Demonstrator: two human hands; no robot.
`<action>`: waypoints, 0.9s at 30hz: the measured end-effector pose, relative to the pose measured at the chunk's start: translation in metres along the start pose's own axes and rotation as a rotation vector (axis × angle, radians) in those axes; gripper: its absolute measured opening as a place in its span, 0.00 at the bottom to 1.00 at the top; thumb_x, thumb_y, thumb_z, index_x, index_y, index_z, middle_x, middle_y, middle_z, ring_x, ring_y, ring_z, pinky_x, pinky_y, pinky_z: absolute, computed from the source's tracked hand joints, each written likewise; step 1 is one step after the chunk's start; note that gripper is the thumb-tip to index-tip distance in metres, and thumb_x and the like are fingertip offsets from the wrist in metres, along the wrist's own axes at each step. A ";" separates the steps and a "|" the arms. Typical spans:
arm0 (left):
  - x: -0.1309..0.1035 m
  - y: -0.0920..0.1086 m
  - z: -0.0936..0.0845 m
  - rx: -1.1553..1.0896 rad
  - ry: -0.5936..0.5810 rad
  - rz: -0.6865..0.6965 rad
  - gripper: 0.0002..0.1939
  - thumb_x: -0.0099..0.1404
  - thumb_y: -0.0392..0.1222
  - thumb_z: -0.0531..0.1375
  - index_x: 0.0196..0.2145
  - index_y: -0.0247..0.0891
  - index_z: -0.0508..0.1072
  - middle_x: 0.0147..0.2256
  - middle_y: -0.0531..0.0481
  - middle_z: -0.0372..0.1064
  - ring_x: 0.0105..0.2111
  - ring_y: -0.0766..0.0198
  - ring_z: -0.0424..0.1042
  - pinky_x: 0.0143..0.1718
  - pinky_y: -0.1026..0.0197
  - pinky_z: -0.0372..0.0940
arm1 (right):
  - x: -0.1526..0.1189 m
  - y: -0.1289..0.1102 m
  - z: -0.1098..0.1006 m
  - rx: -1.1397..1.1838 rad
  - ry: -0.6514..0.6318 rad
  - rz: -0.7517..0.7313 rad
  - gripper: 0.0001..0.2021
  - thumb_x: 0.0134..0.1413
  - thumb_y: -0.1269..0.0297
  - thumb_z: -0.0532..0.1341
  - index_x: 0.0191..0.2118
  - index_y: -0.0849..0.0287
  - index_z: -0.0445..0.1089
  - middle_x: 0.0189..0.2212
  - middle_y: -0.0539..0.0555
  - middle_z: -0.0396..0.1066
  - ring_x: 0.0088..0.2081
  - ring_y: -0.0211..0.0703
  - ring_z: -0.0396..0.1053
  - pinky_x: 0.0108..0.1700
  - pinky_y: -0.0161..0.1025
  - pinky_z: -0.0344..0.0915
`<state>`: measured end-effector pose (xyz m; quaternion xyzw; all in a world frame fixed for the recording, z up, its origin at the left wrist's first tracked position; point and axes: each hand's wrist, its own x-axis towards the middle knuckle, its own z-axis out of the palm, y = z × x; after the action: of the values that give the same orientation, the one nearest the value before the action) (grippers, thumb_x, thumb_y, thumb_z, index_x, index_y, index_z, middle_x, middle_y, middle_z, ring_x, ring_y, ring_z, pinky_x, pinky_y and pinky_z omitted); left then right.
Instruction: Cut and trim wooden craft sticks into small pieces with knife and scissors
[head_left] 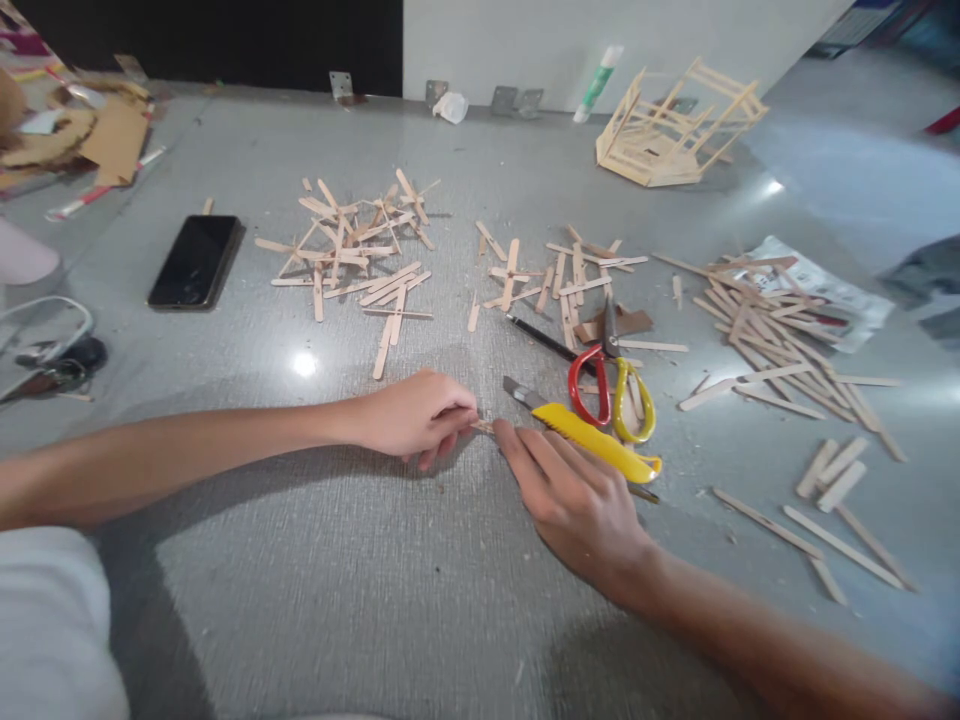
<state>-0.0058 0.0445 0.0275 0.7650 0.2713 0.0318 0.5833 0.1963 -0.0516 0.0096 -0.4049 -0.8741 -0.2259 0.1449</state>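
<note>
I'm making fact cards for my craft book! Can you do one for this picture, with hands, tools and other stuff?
Left hand: pinching a small pale wooden piece
Right hand: at the piece's other end
Tools: yellow-handled metal-bladed cutter; scissors with one red and one yellow handle loop
Supplies: flat, pale wooden craft sticks in scattered groups
Model: pale wooden stick frame with a flat base
Gadget: black rectangular phone
Surface: grey textured tabletop

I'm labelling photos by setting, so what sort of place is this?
Likely a craft workspace, home or school unclear: the grey textured tabletop holds a yellow-handled box cutter, metal scissors with red and yellow handles, and an open frame of pale wooden sticks.
</note>
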 end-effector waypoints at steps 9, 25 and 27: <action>0.000 -0.002 0.000 0.001 -0.006 -0.010 0.20 0.74 0.41 0.50 0.23 0.35 0.63 0.20 0.51 0.68 0.15 0.70 0.70 0.13 0.73 0.60 | -0.002 0.000 0.002 0.009 0.000 0.017 0.16 0.63 0.83 0.49 0.45 0.74 0.74 0.28 0.56 0.75 0.26 0.39 0.68 0.28 0.38 0.64; 0.000 -0.004 0.002 0.014 0.014 0.010 0.20 0.73 0.40 0.51 0.22 0.36 0.61 0.19 0.53 0.65 0.14 0.70 0.69 0.13 0.73 0.59 | -0.003 -0.004 0.001 -0.114 -0.123 -0.056 0.14 0.59 0.82 0.55 0.46 0.74 0.74 0.26 0.54 0.69 0.28 0.41 0.66 0.28 0.39 0.62; 0.000 -0.004 0.002 0.019 0.012 0.010 0.20 0.74 0.40 0.51 0.22 0.36 0.62 0.19 0.53 0.66 0.14 0.70 0.69 0.13 0.73 0.60 | -0.002 -0.004 0.001 -0.119 -0.123 -0.051 0.13 0.58 0.81 0.56 0.46 0.74 0.74 0.26 0.53 0.69 0.27 0.41 0.66 0.28 0.39 0.61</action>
<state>-0.0063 0.0437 0.0234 0.7717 0.2713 0.0368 0.5741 0.1946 -0.0546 0.0066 -0.4034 -0.8764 -0.2560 0.0608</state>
